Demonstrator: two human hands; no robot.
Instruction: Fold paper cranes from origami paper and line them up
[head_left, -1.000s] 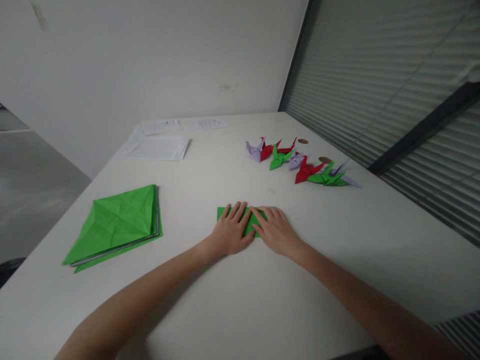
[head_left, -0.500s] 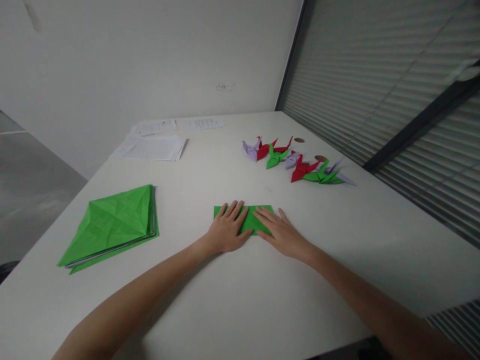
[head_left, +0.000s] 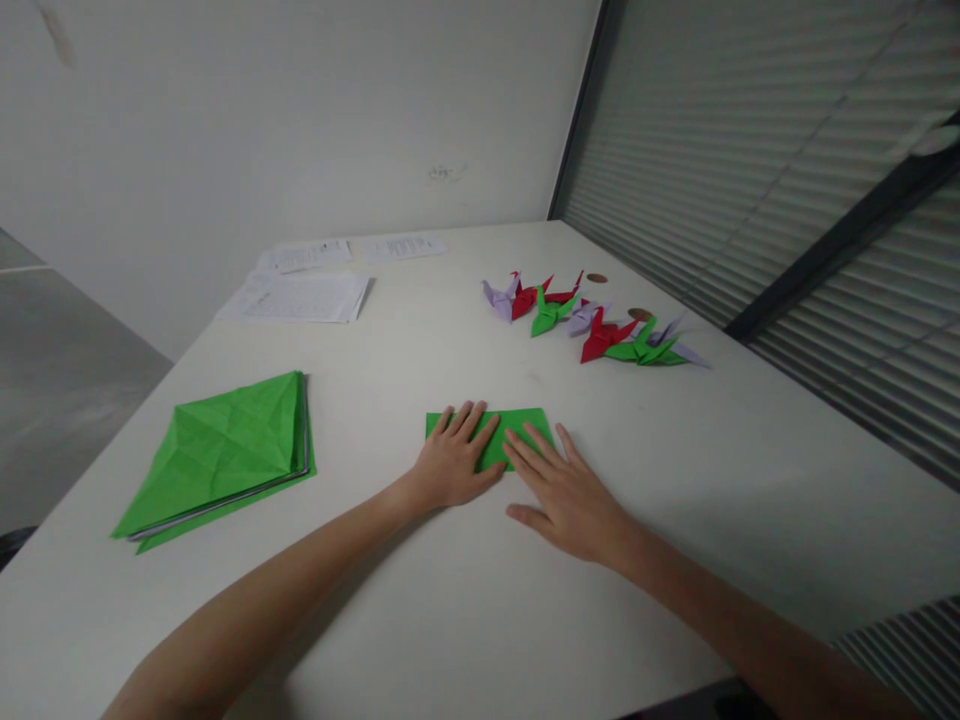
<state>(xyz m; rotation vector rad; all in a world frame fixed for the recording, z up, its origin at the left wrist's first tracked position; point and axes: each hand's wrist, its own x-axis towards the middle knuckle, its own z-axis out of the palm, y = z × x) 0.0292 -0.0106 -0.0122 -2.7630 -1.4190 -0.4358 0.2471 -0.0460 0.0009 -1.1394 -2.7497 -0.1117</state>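
A green sheet of paper [head_left: 491, 455], folded into a rectangle, lies flat on the white table [head_left: 420, 620]. My left hand [head_left: 456, 462] rests on its left part, fingers spread and pointing away from me. Over the right part reaches my right hand [head_left: 564, 490], with its fingers stretched out and its thumb apart, nearer to me than the paper. Only the fingertips of the right hand overlap the sheet; whether they press on it I cannot tell. Both hands cover portions of the paper.
To the left sits a stack of creased green paper [head_left: 225, 445]. Several folded paper cranes [head_left: 600, 337] in red, green and lilac stand at the back right. Printed sheets [head_left: 307, 297] lie at the back left. Window blinds [head_left: 750, 150] border the table's right side.
My right hand has slid toward me, its thumb now off the paper and spread wider. My left hand stays in place on the paper.
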